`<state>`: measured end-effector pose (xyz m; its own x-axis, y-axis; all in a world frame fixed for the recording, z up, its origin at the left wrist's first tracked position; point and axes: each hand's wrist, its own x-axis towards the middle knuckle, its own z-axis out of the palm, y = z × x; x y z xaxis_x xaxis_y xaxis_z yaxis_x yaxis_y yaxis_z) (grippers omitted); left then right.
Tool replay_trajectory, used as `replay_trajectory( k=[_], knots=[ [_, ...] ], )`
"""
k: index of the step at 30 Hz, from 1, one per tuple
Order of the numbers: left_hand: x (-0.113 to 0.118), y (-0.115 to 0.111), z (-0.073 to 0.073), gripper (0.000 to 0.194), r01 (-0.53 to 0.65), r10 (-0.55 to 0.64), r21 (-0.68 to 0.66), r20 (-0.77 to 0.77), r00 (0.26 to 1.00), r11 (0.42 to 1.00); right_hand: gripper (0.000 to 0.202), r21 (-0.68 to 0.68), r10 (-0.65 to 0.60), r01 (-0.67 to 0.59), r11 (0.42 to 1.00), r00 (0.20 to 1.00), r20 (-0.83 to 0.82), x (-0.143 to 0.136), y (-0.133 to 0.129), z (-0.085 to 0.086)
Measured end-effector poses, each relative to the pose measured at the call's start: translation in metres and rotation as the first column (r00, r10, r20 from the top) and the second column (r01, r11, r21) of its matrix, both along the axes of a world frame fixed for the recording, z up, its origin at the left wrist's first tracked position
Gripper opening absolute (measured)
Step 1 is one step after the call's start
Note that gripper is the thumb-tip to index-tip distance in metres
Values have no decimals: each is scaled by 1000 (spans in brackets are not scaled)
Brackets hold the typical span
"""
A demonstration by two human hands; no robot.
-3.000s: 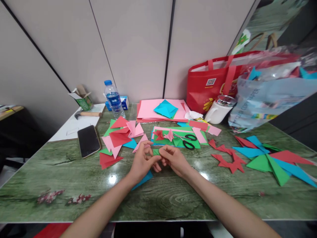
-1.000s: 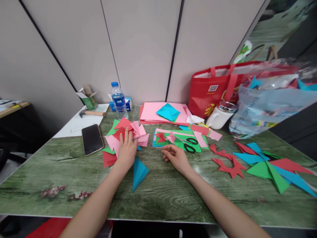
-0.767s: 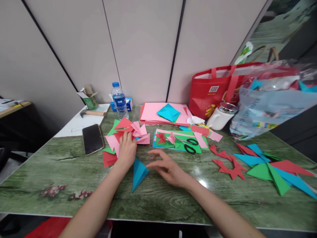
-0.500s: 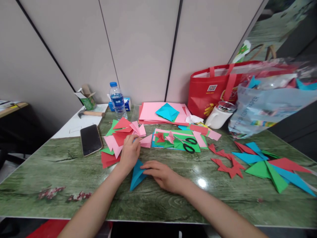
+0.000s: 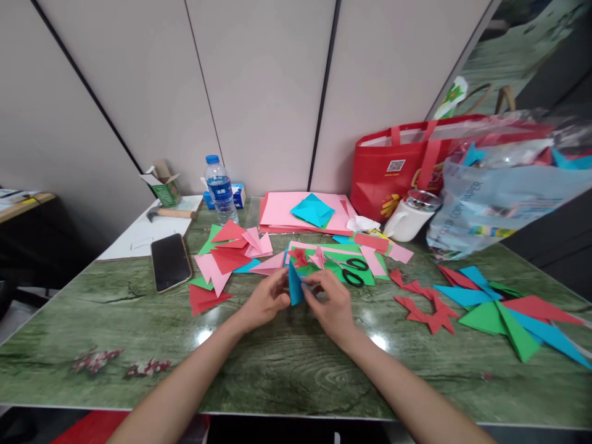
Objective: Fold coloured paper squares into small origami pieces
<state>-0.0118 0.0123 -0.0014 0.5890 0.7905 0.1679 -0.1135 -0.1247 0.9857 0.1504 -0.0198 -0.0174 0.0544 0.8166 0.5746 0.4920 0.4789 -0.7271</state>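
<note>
A folded piece of blue paper (image 5: 295, 287) stands on edge between my two hands, near the middle of the table. Its right side is pinched between the thumb and fingers of my right hand (image 5: 332, 303). On the other side, my left hand (image 5: 264, 302) grips the paper's left edge, its fingertips partly hidden behind it. Just beyond lie a small red folded piece (image 5: 300, 257), a small pink folded piece (image 5: 317, 258) and black-handled scissors (image 5: 354, 277) on green paper (image 5: 367, 279). Left of them spreads a pile of red, pink, green and blue folded papers (image 5: 227, 260).
A phone (image 5: 171, 262), a hammer (image 5: 173, 213) and a water bottle (image 5: 221, 194) are on the left. A red paper ring (image 5: 432, 317) and a colourful folded-paper cluster (image 5: 504, 311) lie right. Behind stand a white mug (image 5: 409, 219), a red bag (image 5: 377, 176) and a plastic bag (image 5: 490, 203).
My left hand has left the paper pile and come right to the blue paper. The blue paper has moved up and right from the table surface, now held upright between both hands.
</note>
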Motion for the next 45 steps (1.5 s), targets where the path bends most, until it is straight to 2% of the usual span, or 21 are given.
replay_trajectory(
  k=[3, 6, 8, 10, 12, 14, 16, 18, 22, 26, 28, 30, 34, 37, 39, 41, 43, 45],
  knots=[
    [1, 0, -2, 55, -95, 95, 2, -84, 992, 995, 12, -19, 54, -54, 998, 998, -11, -3, -1, -2],
    [0, 3, -4, 35, -132, 127, -32, -130, 983, 991, 13, -161, 11, -26, 987, 996, -89, 0, 5, -5],
    [-2, 6, -4, 31, -112, 100, -92, -127, 987, 989, 19, -326, -22, -54, 944, 975, -222, 4, 10, -7],
    [-4, 7, -3, 34, -88, 70, -179, -103, 992, 980, 27, -428, -17, -200, 881, 892, -452, 7, 15, -9],
    [-5, 7, 0, 40, -90, 77, -275, -56, 995, 957, 35, -435, -25, -310, 845, 790, -612, 8, 18, -9],
    [-5, 6, 2, 43, -104, 112, -353, 0, 994, 930, 42, -410, 3, -384, 827, 733, -680, 7, 18, -8],
    [-6, 5, 4, 38, -108, 132, -394, 35, 991, 912, 38, -409, 49, -430, 805, 736, -676, 5, 17, -8],
    [-6, 5, 5, 30, -94, 114, -401, 25, 993, 911, 26, -421, 75, -430, 799, 765, -640, 4, 16, -8],
    [-8, 7, 3, 20, -97, 75, -344, -77, 994, 934, 9, -389, 115, -431, 814, 776, -620, 5, 16, -7],
    [-8, 8, 1, 21, -104, 90, -246, -67, 994, 964, 12, -348, 243, -447, 824, 834, -495, 8, 16, 0],
    [-8, 8, 0, 20, -89, 79, -199, -60, 995, 976, 13, -342, 253, -444, 828, 840, -480, 9, 16, 2],
    [-8, 8, 1, 13, -121, 111, -173, -67, 992, 977, 12, -359, 219, -483, 799, 788, -575, 9, 17, 2],
    [-9, 10, 2, 13, -239, 235, -13, -129, 963, 971, 16, -401, 74, -621, 673, 596, -800, 11, 20, -1],
    [-9, 10, 5, 24, -199, 212, 88, -177, 961, 976, 22, -405, 42, -669, 623, 546, -837, 13, 21, 0],
    [-9, 11, 6, 24, -177, 176, 6, -141, 974, 984, 24, -365, 107, -691, 623, 538, -836, 15, 20, 3],
    [-9, 12, 6, 18, -186, 180, -176, -50, 982, 967, 26, -301, 224, -720, 625, 535, -814, 15, 18, 7],
    [-11, 13, 5, 13, -197, 221, -365, 26, 975, 910, 28, -268, 330, -749, 607, 543, -772, 14, 15, 9],
    [-12, 14, 3, 11, -188, 244, -486, 56, 968, 854, 27, -291, 371, -740, 606, 587, -720, 12, 13, 8]
  ],
)
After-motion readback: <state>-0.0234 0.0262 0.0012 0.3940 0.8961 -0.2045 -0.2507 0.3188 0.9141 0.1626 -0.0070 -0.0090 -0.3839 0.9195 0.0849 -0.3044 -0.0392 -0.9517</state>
